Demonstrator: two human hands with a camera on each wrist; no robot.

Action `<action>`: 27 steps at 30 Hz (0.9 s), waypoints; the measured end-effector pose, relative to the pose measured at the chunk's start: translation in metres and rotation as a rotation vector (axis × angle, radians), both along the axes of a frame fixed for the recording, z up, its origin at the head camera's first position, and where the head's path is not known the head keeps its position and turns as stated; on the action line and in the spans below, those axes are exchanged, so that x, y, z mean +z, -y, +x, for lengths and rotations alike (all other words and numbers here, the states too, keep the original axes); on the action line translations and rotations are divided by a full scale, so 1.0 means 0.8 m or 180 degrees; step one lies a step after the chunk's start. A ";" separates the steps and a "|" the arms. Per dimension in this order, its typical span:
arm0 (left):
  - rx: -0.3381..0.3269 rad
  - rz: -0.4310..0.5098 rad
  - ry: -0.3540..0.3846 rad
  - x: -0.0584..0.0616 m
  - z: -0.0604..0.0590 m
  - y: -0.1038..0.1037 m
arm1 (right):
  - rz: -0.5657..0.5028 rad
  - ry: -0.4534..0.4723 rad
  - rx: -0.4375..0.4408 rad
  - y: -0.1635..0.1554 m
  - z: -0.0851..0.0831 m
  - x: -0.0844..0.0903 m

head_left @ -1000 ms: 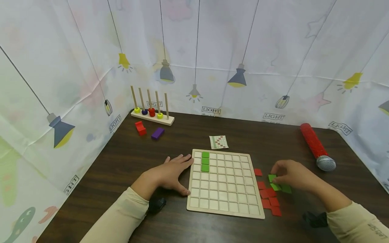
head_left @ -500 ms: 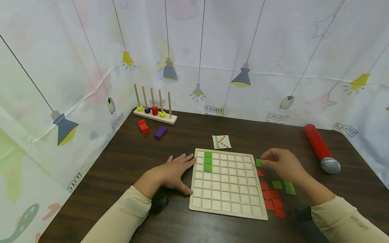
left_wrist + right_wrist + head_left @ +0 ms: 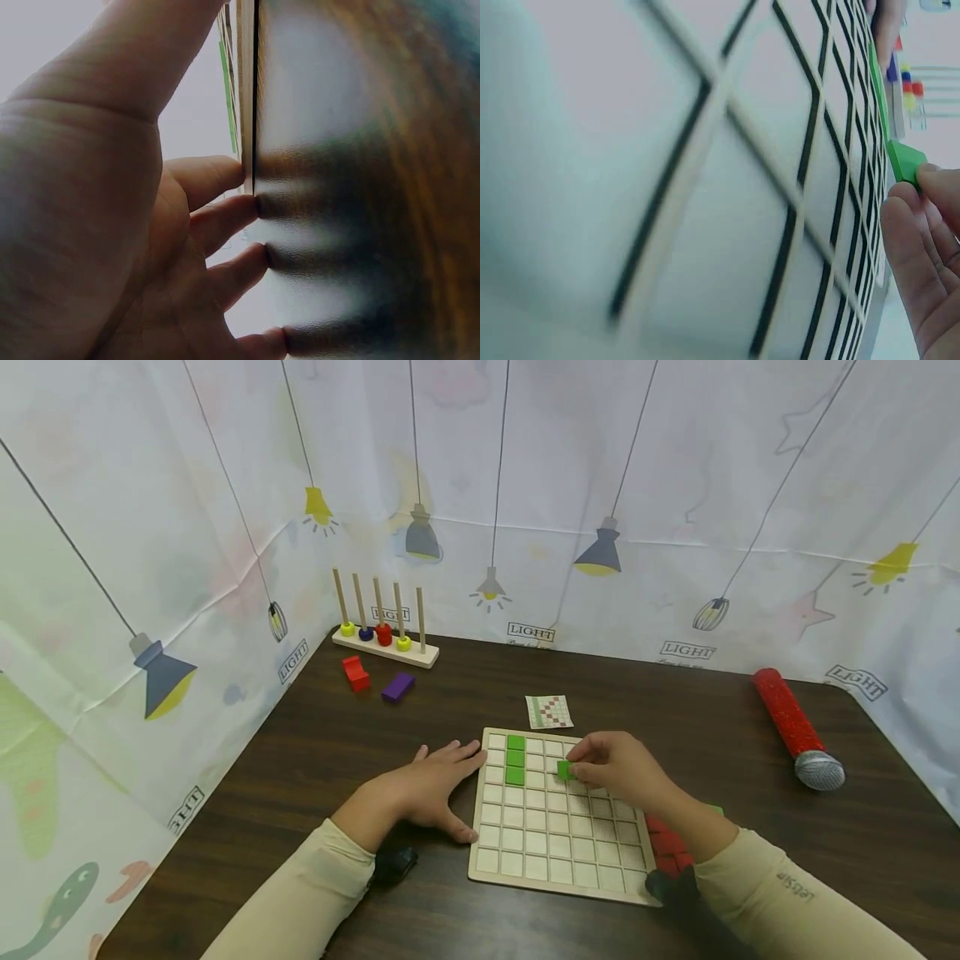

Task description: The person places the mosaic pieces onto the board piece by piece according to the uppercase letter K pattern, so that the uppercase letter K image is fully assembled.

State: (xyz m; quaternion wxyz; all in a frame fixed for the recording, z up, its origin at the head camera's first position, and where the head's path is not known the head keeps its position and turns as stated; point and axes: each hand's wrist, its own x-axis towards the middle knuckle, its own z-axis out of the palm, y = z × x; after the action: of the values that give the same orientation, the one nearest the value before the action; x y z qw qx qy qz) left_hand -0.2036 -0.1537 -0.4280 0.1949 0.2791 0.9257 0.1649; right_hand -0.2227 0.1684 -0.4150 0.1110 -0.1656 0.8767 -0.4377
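A wooden grid board [image 3: 555, 887] lies on the dark table, with several green tiles [image 3: 515, 758] set in a column near its upper left. My right hand [image 3: 626, 770] pinches one green square tile [image 3: 564, 769] between thumb and fingers, over the upper middle of the board. In the right wrist view the pinched tile [image 3: 906, 160] shows close over the grid, tilted. My left hand [image 3: 427, 789] rests on the table with fingers spread, its thumb and fingertips at the board's left edge. The left wrist view shows those fingers [image 3: 225, 221] straight against the table.
Red tiles [image 3: 667, 843] lie right of the board, partly hidden by my right forearm. A printed pattern card [image 3: 549, 712] sits behind the board. Farther back are a peg stand [image 3: 386, 647], a red block [image 3: 356, 673] and a purple block [image 3: 398, 687]. A red microphone [image 3: 795, 722] lies at right.
My right hand has picked up a green tile from the pile at right and carried it left over the board. The left hand has stayed at the board's edge.
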 end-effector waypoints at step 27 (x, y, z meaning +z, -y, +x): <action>-0.0024 0.0013 -0.0045 -0.001 -0.001 0.000 | 0.0305 -0.0257 0.0449 0.082 0.021 -0.011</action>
State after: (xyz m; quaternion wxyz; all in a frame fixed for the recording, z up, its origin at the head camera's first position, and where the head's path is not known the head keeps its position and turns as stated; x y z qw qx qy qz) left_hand -0.2047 -0.1541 -0.4292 0.1885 0.2841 0.9257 0.1641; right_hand -0.2062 0.1027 -0.4234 0.1139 -0.2390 0.8866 -0.3794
